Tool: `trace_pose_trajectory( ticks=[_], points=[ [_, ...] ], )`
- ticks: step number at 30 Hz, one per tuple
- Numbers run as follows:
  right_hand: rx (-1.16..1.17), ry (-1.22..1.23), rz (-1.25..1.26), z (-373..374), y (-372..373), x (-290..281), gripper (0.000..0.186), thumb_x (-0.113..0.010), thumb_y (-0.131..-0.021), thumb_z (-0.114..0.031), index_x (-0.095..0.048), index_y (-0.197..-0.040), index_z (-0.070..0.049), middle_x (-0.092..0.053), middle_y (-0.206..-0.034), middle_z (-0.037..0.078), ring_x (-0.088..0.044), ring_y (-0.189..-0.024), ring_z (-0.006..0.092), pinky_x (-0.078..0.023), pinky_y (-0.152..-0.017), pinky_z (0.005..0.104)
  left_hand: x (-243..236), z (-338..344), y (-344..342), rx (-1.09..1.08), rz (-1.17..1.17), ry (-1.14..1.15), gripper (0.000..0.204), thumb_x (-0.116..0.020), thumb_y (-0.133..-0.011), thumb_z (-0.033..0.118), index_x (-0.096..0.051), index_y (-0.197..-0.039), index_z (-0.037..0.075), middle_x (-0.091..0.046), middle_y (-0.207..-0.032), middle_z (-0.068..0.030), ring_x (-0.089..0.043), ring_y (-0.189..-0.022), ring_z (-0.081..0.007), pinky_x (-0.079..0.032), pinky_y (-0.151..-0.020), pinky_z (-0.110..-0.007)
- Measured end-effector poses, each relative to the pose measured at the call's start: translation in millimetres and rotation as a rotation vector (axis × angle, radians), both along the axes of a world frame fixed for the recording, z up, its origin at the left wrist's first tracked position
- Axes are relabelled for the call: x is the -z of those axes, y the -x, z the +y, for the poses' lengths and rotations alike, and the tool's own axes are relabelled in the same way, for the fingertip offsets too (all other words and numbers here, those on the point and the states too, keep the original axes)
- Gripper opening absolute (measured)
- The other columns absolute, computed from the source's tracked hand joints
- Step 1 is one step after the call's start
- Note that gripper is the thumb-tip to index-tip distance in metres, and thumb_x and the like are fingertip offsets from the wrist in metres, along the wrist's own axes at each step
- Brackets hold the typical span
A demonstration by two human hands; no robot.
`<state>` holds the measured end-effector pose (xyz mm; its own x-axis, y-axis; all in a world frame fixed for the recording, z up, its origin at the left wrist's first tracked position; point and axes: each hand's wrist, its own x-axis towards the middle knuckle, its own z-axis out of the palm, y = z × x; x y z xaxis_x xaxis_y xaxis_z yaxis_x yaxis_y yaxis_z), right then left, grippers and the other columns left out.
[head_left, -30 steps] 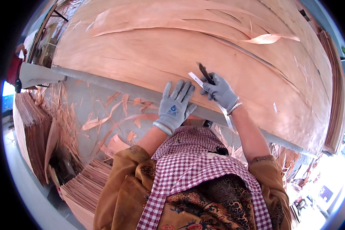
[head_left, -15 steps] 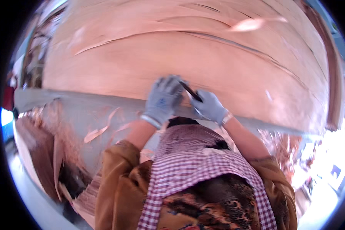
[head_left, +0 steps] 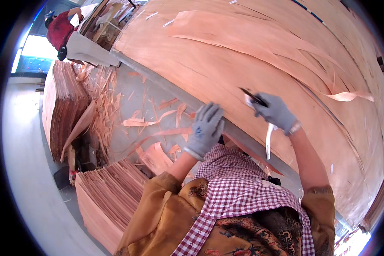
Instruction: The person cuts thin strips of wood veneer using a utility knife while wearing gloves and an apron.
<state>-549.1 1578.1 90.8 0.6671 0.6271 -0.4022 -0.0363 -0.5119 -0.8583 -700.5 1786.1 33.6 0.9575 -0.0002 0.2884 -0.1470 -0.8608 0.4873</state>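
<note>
A wide stack of thin reddish wood veneer (head_left: 226, 74) lies on the table before me, its top sheet split and lifted in places. My right hand (head_left: 277, 113), in a grey glove, is closed round a dark, slim knife (head_left: 254, 98), its pointed end toward the far left above the veneer. A narrow white strip (head_left: 269, 141) hangs below that hand; how it is held is hidden. My left hand (head_left: 205, 131), gloved alike, is at the table's near edge (head_left: 170, 89) with fingers stretched out and nothing held. A loose veneer sliver (head_left: 350, 96) curls up on the right.
Stacked veneer sheets stand at the lower left (head_left: 111, 196) and farther left (head_left: 64, 106). Veneer scraps (head_left: 136, 121) litter the floor beside the table. A person in a red top (head_left: 60, 32) bends over another work surface at the far left.
The view has swung left, bringing the floor scraps and the other person in. My hands, close together before, are now apart; the right has moved off with the knife.
</note>
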Motion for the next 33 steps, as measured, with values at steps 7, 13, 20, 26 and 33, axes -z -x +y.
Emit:
trace_pose_trajectory(
  ticks=[7, 13, 20, 26, 33],
  points=[
    [-0.124, 0.046, 0.149, 125, -60, 42, 0.017, -0.061, -0.086, -0.020, -0.057, -0.094, -0.005, -0.059, -0.067, 0.003, -0.053, -0.056, 0.0088, -0.041, -0.049, 0.0247, 2, 64, -44, 0.039, -0.062, -0.125, 0.046, -0.057, -0.086, 0.017, -0.049, -0.127, -0.002, -0.052, -0.129, -0.0180, -0.045, -0.123, -0.0351, -0.031, -0.107, -0.048],
    [-0.120, 0.230, -0.016, 128, -63, 46, 0.021, -0.066, -0.083, -0.022, -0.057, -0.089, -0.004, -0.061, -0.068, 0.008, -0.058, -0.062, 0.0187, -0.046, -0.057, 0.0322, 7, 82, -84, 0.176, 0.088, -0.217, 0.052, -0.058, -0.085, 0.032, -0.052, -0.128, 0.002, -0.052, -0.128, -0.0175, -0.048, -0.119, -0.0341, -0.033, -0.103, -0.050],
    [-0.051, 0.205, 0.091, 109, -24, 20, 0.021, -0.063, -0.084, -0.022, -0.059, -0.085, -0.001, -0.065, -0.074, 0.013, -0.064, -0.066, 0.0233, -0.050, -0.058, 0.0350, 4, 87, -92, 0.211, 0.064, -0.273, 0.053, -0.061, -0.083, 0.035, -0.055, -0.125, 0.004, -0.055, -0.120, -0.0154, -0.051, -0.110, -0.0344, -0.036, -0.097, -0.051],
    [0.546, -0.226, 0.374, -1, -4, -41, 0.026, -0.061, -0.090, -0.027, -0.057, -0.098, -0.003, -0.063, -0.075, 0.003, -0.056, -0.058, 0.0075, -0.044, -0.049, 0.0213, -26, 83, -121, 0.314, 0.363, -0.188, 0.046, -0.064, -0.081, 0.030, -0.058, -0.120, 0.005, -0.055, -0.117, -0.0151, -0.050, -0.111, -0.0339, -0.037, -0.096, -0.046],
    [0.837, 0.422, -0.102, -160, 51, -78, 0.016, -0.058, -0.088, -0.017, -0.061, -0.095, -0.003, -0.062, -0.067, 0.007, -0.054, -0.049, 0.0142, -0.044, -0.047, 0.0285, -23, 24, -243, 0.439, -0.249, -0.268, 0.035, -0.064, -0.080, 0.027, -0.060, -0.110, 0.009, -0.060, -0.108, -0.0084, -0.056, -0.099, -0.0279, -0.041, -0.088, -0.041]
  ],
)
